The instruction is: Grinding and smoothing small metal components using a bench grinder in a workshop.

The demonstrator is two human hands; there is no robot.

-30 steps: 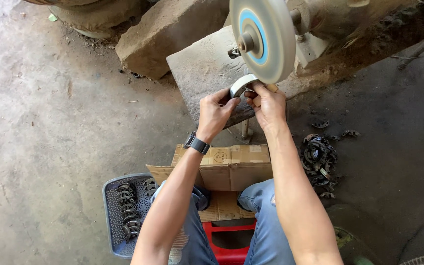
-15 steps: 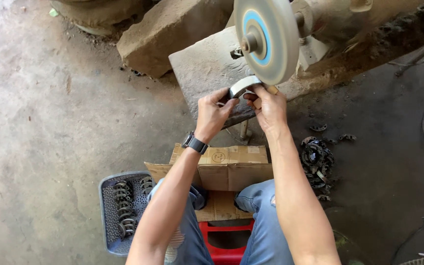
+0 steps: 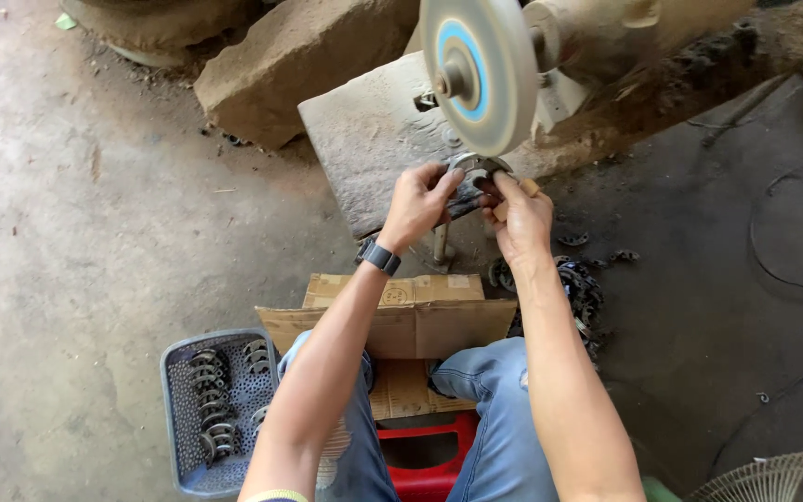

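left hand (image 3: 417,204) — closed on curved metal part (image 3: 472,167) | right hand (image 3: 519,218) — pinching same part | part pressed under buffing wheel (image 3: 480,70) | basket (image 3: 178,409) beside left knee

The person's forearms are bare, with no sleeves reaching the wrists. A black wristwatch with a dark rectangular face and a black strap (image 3: 379,257) sits around the left wrist, just behind the left hand (image 3: 415,204). The right hand (image 3: 519,221) wears no ring or band, and that wrist is bare as well. Well below the wristwatch, near the bottom edge, a thin yellow-green hem of a sleeve (image 3: 276,495) shows on the left upper arm. Below and to the right of the wristwatch, both legs wear faded blue denim jeans (image 3: 490,400), frayed pale at the left knee.
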